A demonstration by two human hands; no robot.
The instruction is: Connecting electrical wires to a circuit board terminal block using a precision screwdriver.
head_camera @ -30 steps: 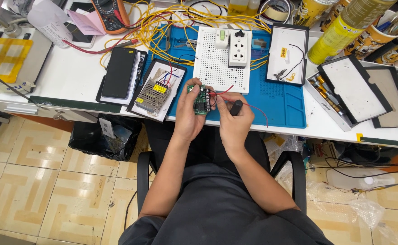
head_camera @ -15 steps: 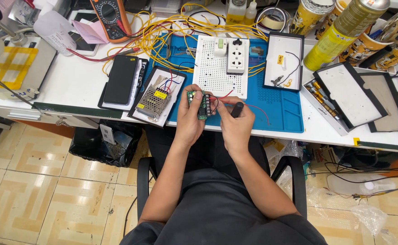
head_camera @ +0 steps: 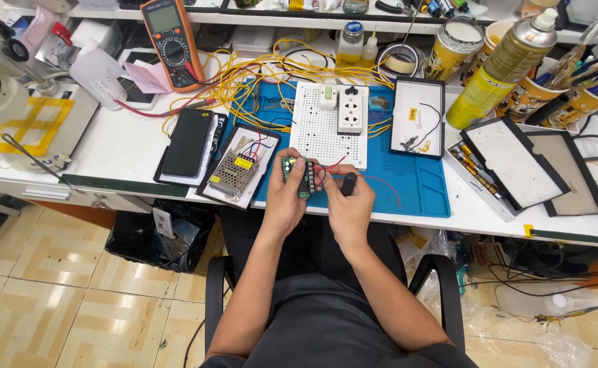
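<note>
My left hand (head_camera: 284,201) holds a small green circuit board (head_camera: 297,174) with black terminal blocks, just above the near edge of the blue work mat (head_camera: 415,187). My right hand (head_camera: 348,206) grips a black-handled screwdriver (head_camera: 348,183), its tip pointing at the board. Thin red wires (head_camera: 374,178) run from the board across the mat to the right. Both hands meet over the desk's front edge, close to a metal-mesh power supply (head_camera: 234,173) lying on a black-rimmed tray.
A white perforated board with a socket (head_camera: 329,129) lies behind the hands. A black phone (head_camera: 188,142), an orange multimeter (head_camera: 170,41), yellow wires (head_camera: 258,75), a spray can (head_camera: 500,65), open tool cases (head_camera: 510,163) and a microscope (head_camera: 12,102) crowd the desk. Chair armrests flank my lap.
The view has shifted slightly, with the desk lower in the frame. Both hands stay together on the circuit board and screwdriver with only small movements.
</note>
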